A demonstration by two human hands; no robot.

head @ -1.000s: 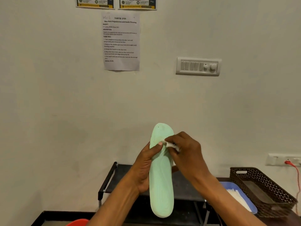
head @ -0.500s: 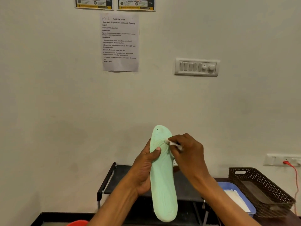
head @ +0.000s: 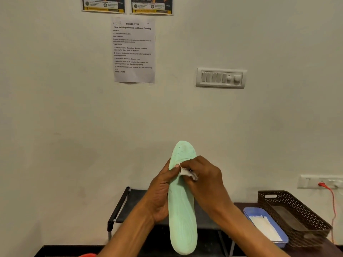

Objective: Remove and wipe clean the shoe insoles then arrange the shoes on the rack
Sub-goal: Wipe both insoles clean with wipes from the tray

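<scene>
A pale green insole (head: 182,210) is held upright in front of me, toe end up. My left hand (head: 161,193) grips its left edge at mid-length, thumb on the front face. My right hand (head: 204,180) presses a small crumpled white wipe (head: 187,173) against the insole's upper part. Behind and below the hands stands the black shoe rack (head: 120,206); its top shelf is partly hidden by my arms. No shoes are in view.
A blue tray (head: 249,212) holding white wipes sits to the right, beside a brown perforated basket (head: 297,204). An orange cable (head: 332,197) hangs from a wall socket at far right. A red object (head: 89,255) peeks in at the bottom edge.
My right hand has slid the wipe down a little and leftward across the insole's upper part. The left hand keeps its grip on the insole.
</scene>
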